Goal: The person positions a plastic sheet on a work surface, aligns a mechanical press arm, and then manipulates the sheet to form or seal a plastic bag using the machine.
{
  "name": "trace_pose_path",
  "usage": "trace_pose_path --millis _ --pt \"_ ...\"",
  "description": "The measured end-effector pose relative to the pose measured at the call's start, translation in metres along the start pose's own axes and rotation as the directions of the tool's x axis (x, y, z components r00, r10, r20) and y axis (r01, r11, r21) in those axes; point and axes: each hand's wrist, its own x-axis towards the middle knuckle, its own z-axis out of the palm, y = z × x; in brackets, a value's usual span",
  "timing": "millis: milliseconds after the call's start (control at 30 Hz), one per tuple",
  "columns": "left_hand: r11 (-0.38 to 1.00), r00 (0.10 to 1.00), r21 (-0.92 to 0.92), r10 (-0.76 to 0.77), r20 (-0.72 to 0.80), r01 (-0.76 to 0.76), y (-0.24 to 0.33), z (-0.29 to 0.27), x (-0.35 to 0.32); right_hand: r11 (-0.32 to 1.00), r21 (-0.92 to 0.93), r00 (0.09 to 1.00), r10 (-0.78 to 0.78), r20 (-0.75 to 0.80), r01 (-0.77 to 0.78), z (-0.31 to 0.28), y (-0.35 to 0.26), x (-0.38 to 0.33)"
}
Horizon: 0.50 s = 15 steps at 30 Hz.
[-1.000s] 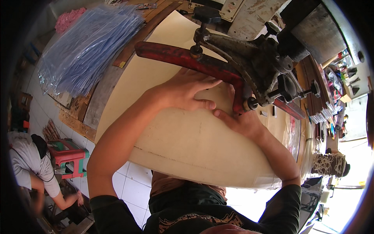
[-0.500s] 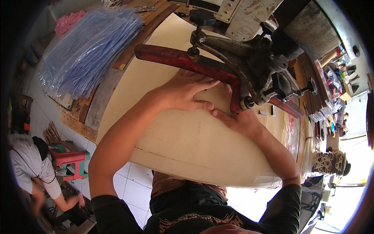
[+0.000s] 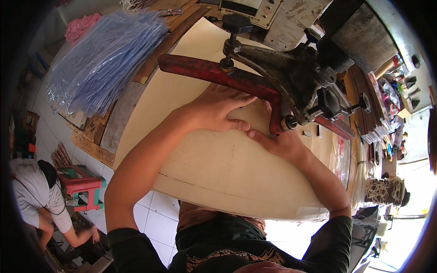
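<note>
Cream sheet [image 3: 214, 166], orange-lettered shirt [image 3: 218, 245], labelled panel [image 3: 260, 11]

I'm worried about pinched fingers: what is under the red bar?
Beneath the red bar lie the cream sheet and parts of the left hand and right hand. Some fingertips are covered and cannot be seen.

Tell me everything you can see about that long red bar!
The red bar looks like scuffed, dark-smudged painted metal. It's long, with a short branch bending over the right hand. A dark metal bracket with black knobs holds it above the cream sheet. The left hand reaches partly beneath it; I can't tell if either hand touches it.
</note>
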Motion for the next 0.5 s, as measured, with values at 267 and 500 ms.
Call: trace_pose_path --millis 267,500 --pt "0.988 0.995 -0.144 -0.039 0.096 0.053 0.001 -0.01 0.003 0.997 0.06 0.997 0.039 0.071 -0.043 -0.002 0.006 0.0" --pt "0.998 0.998 -0.011 -0.054 0.04 0.054 0.005 -0.005 -0.001 0.998 0.04 0.999 -0.04 0.004 0.04 -0.001 0.0 0.004"
